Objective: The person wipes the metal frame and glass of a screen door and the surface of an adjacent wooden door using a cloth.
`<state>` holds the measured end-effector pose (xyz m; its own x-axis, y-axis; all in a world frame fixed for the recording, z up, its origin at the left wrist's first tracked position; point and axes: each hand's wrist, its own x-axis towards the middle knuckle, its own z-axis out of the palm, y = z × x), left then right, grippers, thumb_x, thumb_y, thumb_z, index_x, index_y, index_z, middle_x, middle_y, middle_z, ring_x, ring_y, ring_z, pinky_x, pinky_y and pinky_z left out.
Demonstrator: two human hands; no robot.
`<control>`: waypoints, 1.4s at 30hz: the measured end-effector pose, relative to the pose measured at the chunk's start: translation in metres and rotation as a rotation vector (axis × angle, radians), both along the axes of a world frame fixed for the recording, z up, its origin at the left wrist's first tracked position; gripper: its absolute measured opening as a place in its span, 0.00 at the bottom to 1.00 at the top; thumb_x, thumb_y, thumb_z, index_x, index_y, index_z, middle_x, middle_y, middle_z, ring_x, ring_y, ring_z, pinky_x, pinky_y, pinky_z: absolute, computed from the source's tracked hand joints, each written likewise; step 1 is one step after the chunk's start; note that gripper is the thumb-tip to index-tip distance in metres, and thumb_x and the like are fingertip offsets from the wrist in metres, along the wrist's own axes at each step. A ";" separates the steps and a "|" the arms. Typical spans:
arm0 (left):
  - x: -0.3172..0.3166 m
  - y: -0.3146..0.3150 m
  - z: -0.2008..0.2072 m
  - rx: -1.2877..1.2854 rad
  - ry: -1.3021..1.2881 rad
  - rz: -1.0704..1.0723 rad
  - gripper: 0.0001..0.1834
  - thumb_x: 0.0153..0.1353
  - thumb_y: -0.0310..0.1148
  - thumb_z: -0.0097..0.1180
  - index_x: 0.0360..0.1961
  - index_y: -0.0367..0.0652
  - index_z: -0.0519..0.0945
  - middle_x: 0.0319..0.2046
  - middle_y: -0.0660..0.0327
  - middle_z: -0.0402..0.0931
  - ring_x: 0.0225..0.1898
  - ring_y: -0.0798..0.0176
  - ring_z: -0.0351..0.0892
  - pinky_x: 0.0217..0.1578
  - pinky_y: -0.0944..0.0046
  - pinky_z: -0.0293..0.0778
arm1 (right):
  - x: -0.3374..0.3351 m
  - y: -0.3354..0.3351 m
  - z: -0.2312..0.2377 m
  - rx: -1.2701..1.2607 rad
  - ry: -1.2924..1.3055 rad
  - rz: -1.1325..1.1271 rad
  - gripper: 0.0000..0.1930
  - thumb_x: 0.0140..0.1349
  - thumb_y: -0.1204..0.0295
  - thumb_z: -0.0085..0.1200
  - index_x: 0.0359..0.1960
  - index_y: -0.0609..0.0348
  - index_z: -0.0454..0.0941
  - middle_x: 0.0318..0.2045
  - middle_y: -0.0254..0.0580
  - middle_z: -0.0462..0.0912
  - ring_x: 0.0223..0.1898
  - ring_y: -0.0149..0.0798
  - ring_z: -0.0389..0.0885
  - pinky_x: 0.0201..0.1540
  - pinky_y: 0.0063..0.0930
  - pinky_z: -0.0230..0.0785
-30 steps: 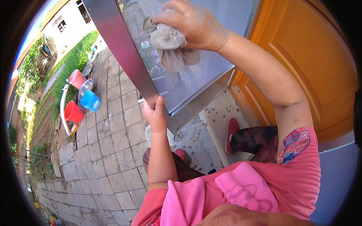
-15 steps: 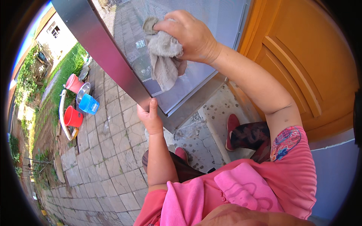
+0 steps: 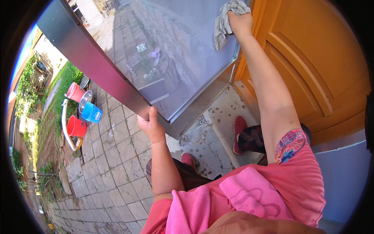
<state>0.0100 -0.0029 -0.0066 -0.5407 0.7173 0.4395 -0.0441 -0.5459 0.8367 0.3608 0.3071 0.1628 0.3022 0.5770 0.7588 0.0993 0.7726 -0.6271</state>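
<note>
A metal-framed screen door (image 3: 97,58) stands swung outward in front of me, its mesh and glass pane (image 3: 183,58) reflecting the yard. Around the frame's lower outer edge is my left hand (image 3: 151,124), thumb on the near face and the other fingers hidden behind. Up at the far right side of the pane, by the inner frame edge, my right hand (image 3: 241,24) grips a crumpled grey cloth (image 3: 224,29). The cloth lies against the pane, one end hanging down.
An orange panelled door (image 3: 319,58) rises at my right. On the paving (image 3: 113,171) to the left stand a red bucket (image 3: 76,126), a pink bucket (image 3: 75,92), a blue basin (image 3: 92,113) and a metal bowl (image 3: 85,100). A concrete step (image 3: 224,113) lies below.
My right hand has carried the cloth across the pane to the right, toward the inner frame. My left hand keeps hold of the door edge and has shifted slightly left with it.
</note>
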 end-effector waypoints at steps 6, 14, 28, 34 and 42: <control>-0.010 -0.008 -0.001 -0.017 -0.024 0.018 0.17 0.65 0.42 0.67 0.38 0.39 0.78 0.33 0.64 0.78 0.34 0.68 0.74 0.39 0.66 0.70 | -0.108 -0.159 0.014 0.308 -0.606 -0.102 0.30 0.46 0.76 0.73 0.54 0.50 0.78 0.48 0.42 0.78 0.55 0.49 0.78 0.55 0.37 0.75; -0.009 -0.015 0.004 -0.078 -0.003 0.044 0.18 0.66 0.42 0.67 0.38 0.38 0.77 0.34 0.64 0.78 0.37 0.68 0.73 0.44 0.65 0.70 | -0.045 -0.075 -0.005 -0.057 -0.146 -0.145 0.18 0.57 0.76 0.64 0.50 0.64 0.79 0.47 0.47 0.86 0.49 0.41 0.85 0.50 0.35 0.77; -0.008 -0.009 -0.001 -0.043 -0.006 0.040 0.15 0.67 0.40 0.64 0.40 0.40 0.77 0.34 0.66 0.76 0.36 0.68 0.74 0.39 0.65 0.70 | -0.031 -0.054 -0.094 -0.531 0.572 0.102 0.16 0.60 0.77 0.62 0.50 0.64 0.79 0.44 0.42 0.85 0.44 0.40 0.86 0.45 0.37 0.79; -0.013 -0.016 0.001 -0.061 -0.006 0.087 0.19 0.65 0.44 0.67 0.37 0.39 0.76 0.34 0.64 0.77 0.37 0.67 0.73 0.43 0.64 0.70 | -0.059 -0.068 0.090 0.019 0.251 0.090 0.18 0.57 0.75 0.65 0.49 0.64 0.79 0.46 0.46 0.86 0.48 0.40 0.85 0.50 0.34 0.77; -0.010 -0.010 0.001 -0.084 -0.018 0.031 0.20 0.64 0.45 0.69 0.36 0.39 0.77 0.32 0.65 0.77 0.35 0.68 0.73 0.41 0.65 0.69 | -0.053 -0.016 0.160 0.499 0.177 -0.419 0.23 0.53 0.70 0.71 0.50 0.63 0.79 0.44 0.50 0.86 0.46 0.48 0.86 0.52 0.39 0.77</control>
